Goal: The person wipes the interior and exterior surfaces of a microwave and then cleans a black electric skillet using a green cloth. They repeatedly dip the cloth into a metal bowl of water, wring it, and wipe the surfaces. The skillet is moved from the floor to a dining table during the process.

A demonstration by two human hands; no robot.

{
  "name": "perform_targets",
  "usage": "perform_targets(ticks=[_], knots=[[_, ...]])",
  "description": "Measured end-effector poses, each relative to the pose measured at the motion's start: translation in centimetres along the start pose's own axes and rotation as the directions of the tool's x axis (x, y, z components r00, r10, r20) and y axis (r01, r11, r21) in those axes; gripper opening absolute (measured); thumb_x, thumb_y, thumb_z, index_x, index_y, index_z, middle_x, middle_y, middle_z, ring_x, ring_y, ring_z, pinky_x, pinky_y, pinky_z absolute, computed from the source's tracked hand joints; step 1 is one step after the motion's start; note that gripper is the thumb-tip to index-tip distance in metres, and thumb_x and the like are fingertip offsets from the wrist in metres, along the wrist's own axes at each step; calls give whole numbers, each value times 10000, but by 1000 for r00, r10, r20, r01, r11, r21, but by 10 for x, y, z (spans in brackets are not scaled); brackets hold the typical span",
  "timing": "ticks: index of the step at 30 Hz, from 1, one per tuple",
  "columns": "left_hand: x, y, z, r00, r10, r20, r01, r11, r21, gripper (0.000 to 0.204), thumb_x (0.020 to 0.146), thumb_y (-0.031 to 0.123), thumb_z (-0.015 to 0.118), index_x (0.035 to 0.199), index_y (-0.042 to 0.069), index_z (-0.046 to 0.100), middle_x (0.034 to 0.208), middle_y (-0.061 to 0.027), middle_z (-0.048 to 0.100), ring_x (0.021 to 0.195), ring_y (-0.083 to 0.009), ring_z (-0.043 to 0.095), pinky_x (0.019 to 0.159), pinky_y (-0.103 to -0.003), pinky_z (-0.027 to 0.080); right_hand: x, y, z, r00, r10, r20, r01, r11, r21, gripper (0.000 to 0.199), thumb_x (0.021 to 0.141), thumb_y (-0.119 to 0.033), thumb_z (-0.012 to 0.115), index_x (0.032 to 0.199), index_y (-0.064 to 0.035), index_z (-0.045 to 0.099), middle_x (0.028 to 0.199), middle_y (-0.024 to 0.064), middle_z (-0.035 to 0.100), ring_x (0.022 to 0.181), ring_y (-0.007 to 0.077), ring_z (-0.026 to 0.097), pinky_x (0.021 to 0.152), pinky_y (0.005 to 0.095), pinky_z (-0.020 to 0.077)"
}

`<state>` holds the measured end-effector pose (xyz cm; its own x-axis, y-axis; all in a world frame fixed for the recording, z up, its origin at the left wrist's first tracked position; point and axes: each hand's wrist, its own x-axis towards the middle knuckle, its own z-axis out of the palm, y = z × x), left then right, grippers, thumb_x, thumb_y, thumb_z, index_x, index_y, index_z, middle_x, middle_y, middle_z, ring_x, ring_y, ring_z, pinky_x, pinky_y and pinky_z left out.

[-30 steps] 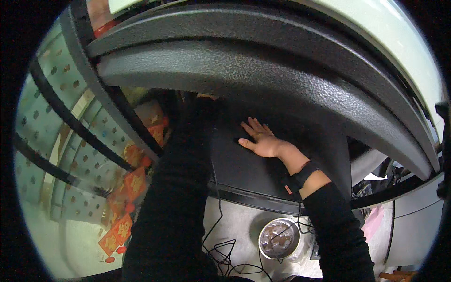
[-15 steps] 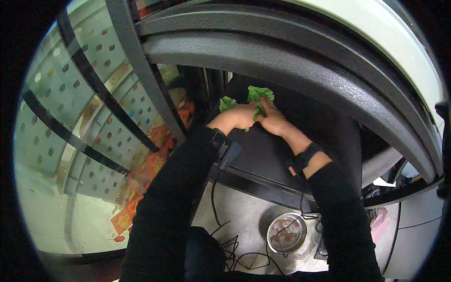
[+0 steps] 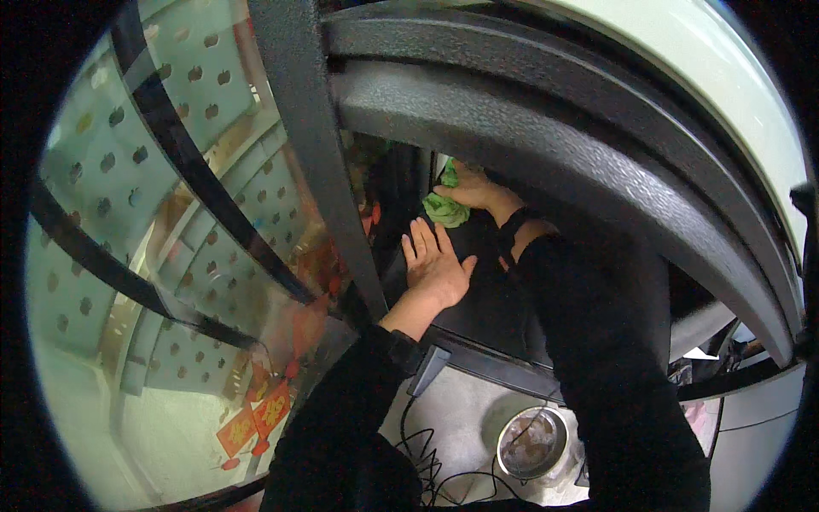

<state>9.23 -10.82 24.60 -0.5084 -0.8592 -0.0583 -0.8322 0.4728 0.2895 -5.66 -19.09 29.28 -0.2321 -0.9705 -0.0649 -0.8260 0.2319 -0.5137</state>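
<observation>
My right hand (image 3: 479,191) is closed on a crumpled green cloth (image 3: 446,212) at the far left of a flat black surface (image 3: 486,277), beside a dark upright. Part of the cloth bunches out below the fingers and a bit shows above them. Nearer to me and just below the cloth, my left hand (image 3: 437,271) is turned palm up, its fingers stretched out, holding nothing. Dark straps circle both wrists, with a small dark device at the left one.
A thick black textured frame (image 3: 529,128) arches over my hands, and a black post (image 3: 328,171) stands left. Beyond it is a clear panel with red-and-gold decorations (image 3: 256,422). Below, a bucket (image 3: 565,444) of cloudy water stands on the floor near loose black cables (image 3: 418,456).
Both hands were together on the cloth. My left hand has let go and drawn back toward me, turning palm up; my right hand has carried the cloth to the far left.
</observation>
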Motion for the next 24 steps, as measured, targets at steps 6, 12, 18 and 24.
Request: perform_targets(ticks=[6, 12, 18, 24], knots=[[2, 1, 4, 1000, -4, 2, 4, 999, 38, 840, 911, 526, 364, 1433, -73, 91, 1499, -289, 25, 1409, -386, -29, 1121, -494, -34, 27, 1, -9, 1000, 1, 28, 1, 997, -71, 801, 844, -462, 519, 1425, 11, 237, 1484, 242, 203, 1364, 365, 244, 1116, 386, 230], [3, -1, 7, 998, -5, -55, 6, 1000, 9, 895, 897, 542, 388, 1419, -106, 57, 1497, -293, 20, 1409, -381, -29, 1128, -477, -20, 11, 11, -4, 976, -115, 185, 152, 969, -196, 755, 866, -418, 504, 1426, 9, 232, 1491, 240, 181, 1370, 364, 227, 1126, 390, 211], [1, -4, 2, 997, 36, -66, -40, 997, -60, 1182, 752, 639, 587, 1414, -99, -58, 1488, -307, -15, 1403, -404, -22, 1122, -504, 8, -65, 54, 8, 741, -545, 391, 637, 756, -154, 628, 886, -276, 489, 1419, -24, 270, 1476, 248, 211, 1376, 362, 215, 1130, 403, 203], [-2, -9, -6, 995, 93, 20, -92, 993, -68, 1288, 648, 762, 588, 1439, -51, -23, 1485, -317, 43, 1411, -385, -14, 1117, -510, -22, -120, 169, -65, 958, -218, 188, 211, 976, 57, 557, 899, -280, 495, 1403, -102, 336, 1474, 148, 283, 1336, 322, 306, 1090, 383, 271]])
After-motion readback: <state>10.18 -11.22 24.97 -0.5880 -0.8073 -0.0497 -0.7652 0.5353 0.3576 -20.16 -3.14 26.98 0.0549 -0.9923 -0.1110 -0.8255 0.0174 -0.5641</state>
